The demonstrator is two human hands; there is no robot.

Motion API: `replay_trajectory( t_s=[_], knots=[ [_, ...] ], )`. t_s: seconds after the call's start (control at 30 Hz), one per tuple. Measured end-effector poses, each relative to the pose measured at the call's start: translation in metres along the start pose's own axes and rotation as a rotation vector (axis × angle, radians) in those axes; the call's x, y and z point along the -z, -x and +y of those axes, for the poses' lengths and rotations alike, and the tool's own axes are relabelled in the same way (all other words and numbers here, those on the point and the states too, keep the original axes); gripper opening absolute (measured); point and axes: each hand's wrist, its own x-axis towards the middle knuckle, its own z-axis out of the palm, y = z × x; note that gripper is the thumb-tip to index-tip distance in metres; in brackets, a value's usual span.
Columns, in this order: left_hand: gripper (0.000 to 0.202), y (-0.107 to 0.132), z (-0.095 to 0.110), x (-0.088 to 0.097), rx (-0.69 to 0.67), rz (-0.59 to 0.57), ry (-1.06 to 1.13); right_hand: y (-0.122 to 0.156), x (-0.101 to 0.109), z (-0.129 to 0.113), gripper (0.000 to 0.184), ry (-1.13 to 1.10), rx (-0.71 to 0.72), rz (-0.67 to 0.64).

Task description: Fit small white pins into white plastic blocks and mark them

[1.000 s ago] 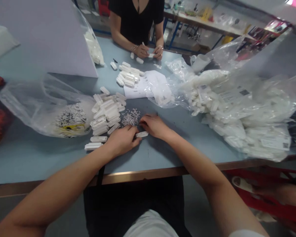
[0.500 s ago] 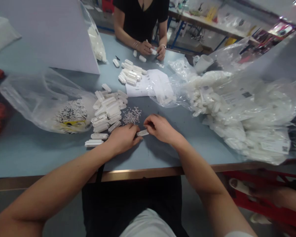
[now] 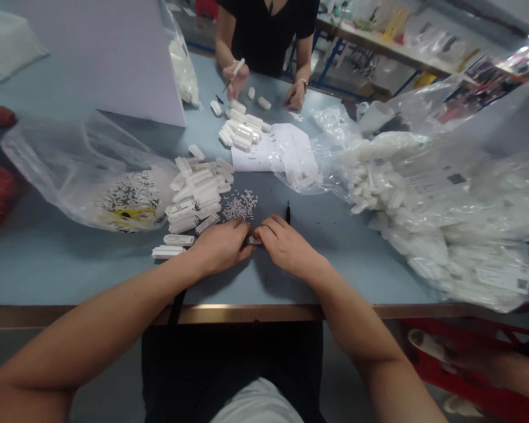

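We hold the white plastic strip (image 3: 254,241) low on the surface (image 3: 335,264), just beside the loose white pieces (image 3: 238,207). The left hand (image 3: 218,248) grasps it; the right hand (image 3: 286,247) appears clenched on a thin black tool (image 3: 288,212), though the fingers hide the grip. Steady support matters here.

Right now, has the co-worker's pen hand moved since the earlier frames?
Yes: the co-worker's hand has shifted left in view, away from their other hand, judged against the white paper sheet on the table.
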Motion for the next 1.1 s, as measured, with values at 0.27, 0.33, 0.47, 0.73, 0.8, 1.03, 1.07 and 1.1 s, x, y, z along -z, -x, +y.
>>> replay_trajectory(
  t_s=[0.27,0.33,0.47,0.73,0.8,1.03,1.07,1.1],
  knots=[
    [0.023,0.0004,0.0006,-0.0024,0.016,0.015,0.022,0.0002,0.0029,-0.0028,0.03,0.068,0.004,-0.088],
    [0.023,0.0002,0.0006,-0.0029,0.019,0.012,0.023,-0.0001,0.0031,-0.0029,0.031,0.083,0.011,-0.1],
    [0.024,0.0003,0.0006,-0.0031,0.018,0.021,0.024,0.0,0.0028,-0.0031,0.033,0.1,0.022,-0.12],
    [0.025,0.0009,0.0009,-0.0011,0.028,0.013,0.067,0.0027,0.0017,-0.0038,0.035,0.006,-0.004,-0.072],
    [0.026,0.0006,0.0009,-0.0014,0.026,0.012,0.071,0.0029,0.0018,-0.0038,0.035,0.004,-0.007,-0.065],
    [0.023,0.0011,0.0011,-0.003,0.014,0.039,0.038,0.0027,0.0011,-0.0048,0.031,0.051,0.022,-0.073],
    [0.023,0.0013,0.0011,-0.0033,0.011,0.038,0.032,0.0029,0.0012,-0.0046,0.03,0.043,0.028,-0.076],
    [0.023,0.0014,0.0011,-0.0037,0.01,0.035,0.028,0.0033,0.0016,-0.0041,0.029,0.03,0.034,-0.076]
  ],
)
